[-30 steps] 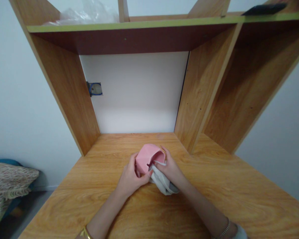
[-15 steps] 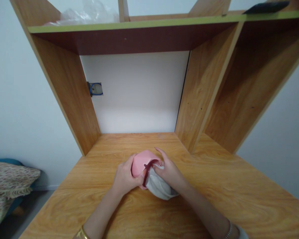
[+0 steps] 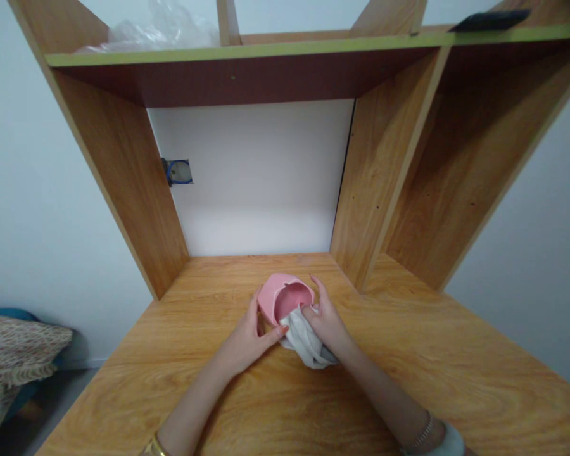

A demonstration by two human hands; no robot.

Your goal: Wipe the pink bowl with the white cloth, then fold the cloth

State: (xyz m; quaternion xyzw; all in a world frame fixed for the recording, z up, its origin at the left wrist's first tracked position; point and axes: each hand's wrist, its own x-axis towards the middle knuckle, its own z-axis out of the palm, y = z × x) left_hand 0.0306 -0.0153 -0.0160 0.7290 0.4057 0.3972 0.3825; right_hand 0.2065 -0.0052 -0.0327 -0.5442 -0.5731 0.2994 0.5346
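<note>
A pink hollow container (image 3: 272, 295), round-mouthed with angled outer sides, is tilted so its opening faces me, just above or on the wooden desk. My left hand (image 3: 251, 335) grips it from the left, fingers along the outer side and thumb near the lower rim. My right hand (image 3: 327, 323) holds a pale grey-white cloth (image 3: 306, 342) against the right side of the mouth, with some fingers reaching inside the rim. The cloth hangs down below the container. Those inner fingertips are partly hidden by the rim and the cloth.
The wooden desktop (image 3: 180, 354) spreads around my hands. Upright wooden panels (image 3: 123, 171) frame a white back panel (image 3: 261, 183) with an uncovered socket box (image 3: 178, 171). Overhead, a shelf holds clear plastic (image 3: 164, 31) and a dark flat object (image 3: 491, 20). A woven cloth (image 3: 21, 345) lies at far left.
The container has turned so its mouth faces me more and its pink inside shows. My right hand and the cloth have moved slightly upward at the rim. The view has shifted a little.
</note>
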